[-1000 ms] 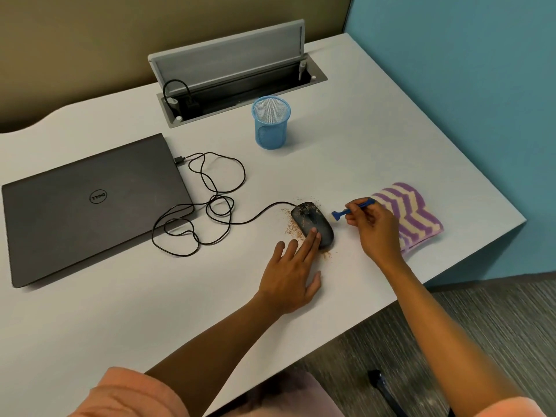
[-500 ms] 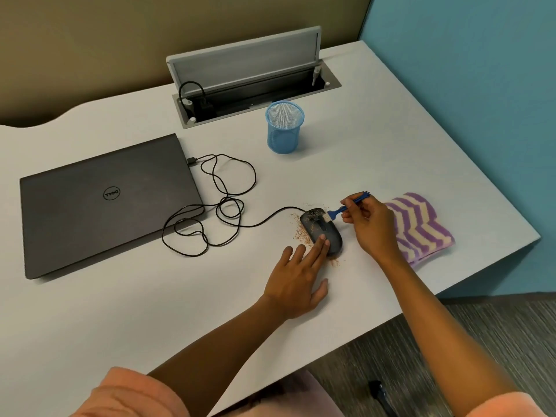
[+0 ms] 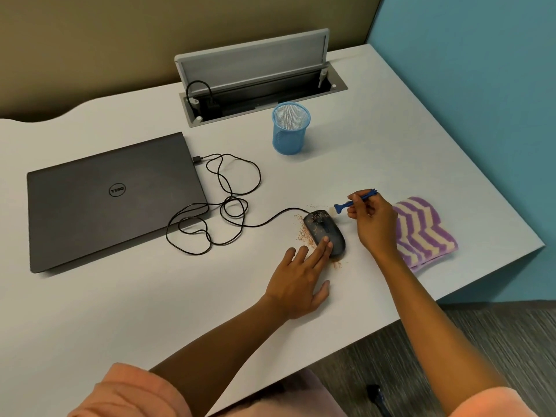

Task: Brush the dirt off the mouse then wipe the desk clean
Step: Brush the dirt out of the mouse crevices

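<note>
The left hand lies flat on the white desk, its fingers straight, and two fingertips press on the near end of the dark mouse. The mouse sits just beyond this hand and a little to the left of the right hand. Reddish-brown dirt is spread on the top of the mouse and on the desk at its left side, and a small patch lies by its near end, close to the left fingertips.

The right hand pinches a small blue brush by the handle. The pale bristle end points to the left and is at the far right edge of the mouse; I cannot tell if it really touches.

Just to the right of the right hand, partly under the wrist, lies a folded cloth with purple and cream stripes. The mouse cable runs in loose loops to the left of both hands, to a closed grey laptop. Beyond the hands a blue mesh cup stands upright, and behind it there is an open cable hatch in the desk.
</note>
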Motion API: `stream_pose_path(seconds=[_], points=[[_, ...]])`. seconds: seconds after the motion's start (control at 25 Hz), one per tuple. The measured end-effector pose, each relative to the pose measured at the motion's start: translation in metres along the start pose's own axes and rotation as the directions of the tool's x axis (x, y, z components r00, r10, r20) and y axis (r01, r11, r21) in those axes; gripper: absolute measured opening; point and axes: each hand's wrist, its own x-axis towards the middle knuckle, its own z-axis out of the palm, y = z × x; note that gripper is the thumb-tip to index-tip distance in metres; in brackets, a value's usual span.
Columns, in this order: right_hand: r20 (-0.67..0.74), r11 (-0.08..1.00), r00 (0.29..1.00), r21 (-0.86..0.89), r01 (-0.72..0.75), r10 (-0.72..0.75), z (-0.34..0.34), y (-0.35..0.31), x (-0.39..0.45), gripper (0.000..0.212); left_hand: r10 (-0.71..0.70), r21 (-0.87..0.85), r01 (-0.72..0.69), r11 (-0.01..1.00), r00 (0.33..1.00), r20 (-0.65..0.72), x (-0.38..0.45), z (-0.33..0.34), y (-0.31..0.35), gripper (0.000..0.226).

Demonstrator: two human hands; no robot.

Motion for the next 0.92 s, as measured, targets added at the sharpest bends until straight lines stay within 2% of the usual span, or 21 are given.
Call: stream_pose_path(seconds=[0.08, 0.2, 0.36, 0.52, 0.64, 0.72, 0.84, 0.92], points=[[0.020, 1.000, 0.999, 0.015, 0.025, -0.025, 0.003, -0.003, -0.003, 0.012, -0.008, -0.010, 0.008, 1.000, 1.000, 0.023, 0.000, -0.002, 0.000, 0.078], [0.078, 0.998, 0.996, -0.052, 0.046, -0.042, 0.006, -0.003, -0.008, 0.007, -0.012, 0.002, 0.012, 1.000, 0.999, 0.038, 0.001, -0.004, 0.002, 0.078], [0.001, 0.999, 1.000, -0.035, 0.002, -0.002, 0.000, -0.001, 0.001, 0.019, -0.013, -0.011, 0.014, 1.000, 0.996, 0.092, 0.003, -0.006, 0.001, 0.078], [0.110, 0.996, 0.994, -0.083, 0.035, -0.026, 0.004, -0.001, -0.003, 0.015, -0.014, 0.010, 0.013, 1.000, 0.996, 0.092, 0.001, -0.007, 0.000, 0.079], [0.043, 0.995, 0.999, -0.093, 0.017, -0.013, 0.002, -0.004, 0.006, 0.019, -0.013, 0.008, 0.012, 1.000, 0.995, 0.102, 0.002, -0.008, 0.001, 0.079], [0.061, 0.997, 0.998, -0.075, 0.032, -0.027, 0.005, -0.008, 0.009, 0.016, -0.016, 0.012, 0.014, 1.000, 0.994, 0.110, 0.003, -0.008, 0.000, 0.079], [0.161, 0.981, 0.985, -0.176, 0.082, -0.054, 0.011, -0.011, 0.007, 0.019, -0.016, 0.018, 0.014, 1.000, 0.993, 0.116, 0.003, -0.010, 0.001, 0.078], [0.123, 0.969, 0.991, -0.233, 0.080, -0.052, 0.006, -0.013, 0.011, 0.022, -0.012, 0.009, 0.011, 1.000, 0.992, 0.124, 0.003, -0.011, 0.001, 0.078]])
